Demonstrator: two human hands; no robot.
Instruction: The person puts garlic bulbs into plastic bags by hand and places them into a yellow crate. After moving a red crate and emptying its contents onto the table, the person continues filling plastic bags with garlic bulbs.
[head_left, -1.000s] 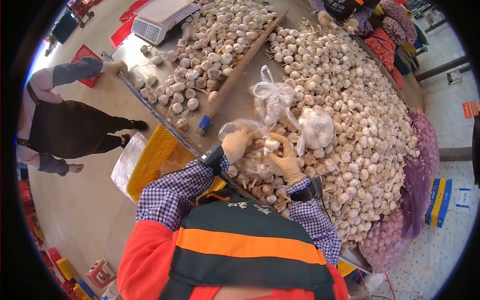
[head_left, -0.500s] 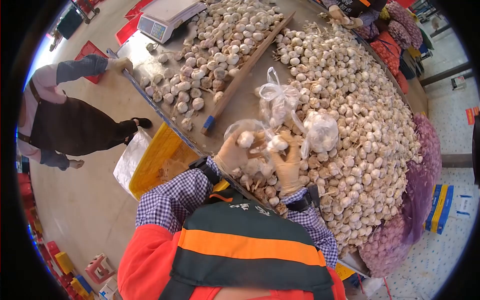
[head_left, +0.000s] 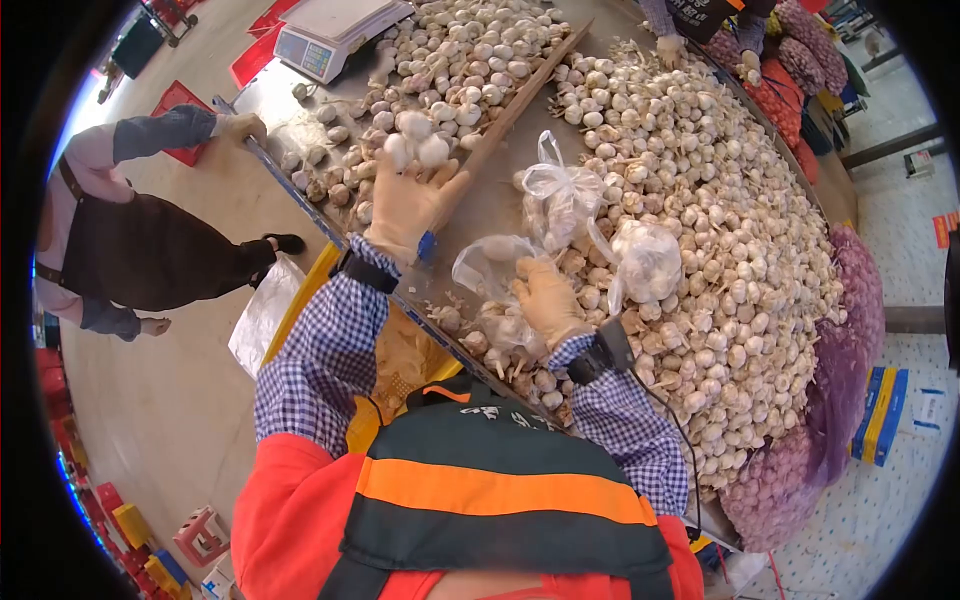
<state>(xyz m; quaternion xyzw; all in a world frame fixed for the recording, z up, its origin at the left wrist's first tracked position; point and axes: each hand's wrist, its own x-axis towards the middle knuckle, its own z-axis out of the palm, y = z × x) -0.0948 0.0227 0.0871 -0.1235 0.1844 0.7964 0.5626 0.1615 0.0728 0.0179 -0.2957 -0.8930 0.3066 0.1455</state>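
My left hand [head_left: 412, 200], in a thin pale glove, reaches over the wooden bar with its fingers spread. Just beyond the fingertips are a few white garlic bulbs [head_left: 414, 125], slightly blurred; they look loose from the hand. Curled at the mouth of a clear plastic bag [head_left: 510, 325] is my gloved right hand [head_left: 550, 302], its fingertips on the film. Garlic shows through that bag. Beside it stand a tied bag of garlic [head_left: 563, 195] and another filled bag [head_left: 647, 262].
A large garlic heap [head_left: 710, 290] covers the table's right side. The wooden bar [head_left: 500, 125] divides it from a smaller pile [head_left: 470, 60]. A scale [head_left: 335, 35] stands at the far left. One person [head_left: 130, 240] grips the table's edge; another's hands [head_left: 670, 48] are across the heap. A yellow crate [head_left: 405, 350] sits below.
My left hand has moved from the open bag up and left to the smaller pile, and bulbs have left it. The bulb in my right hand is gone; that hand is at the bag.
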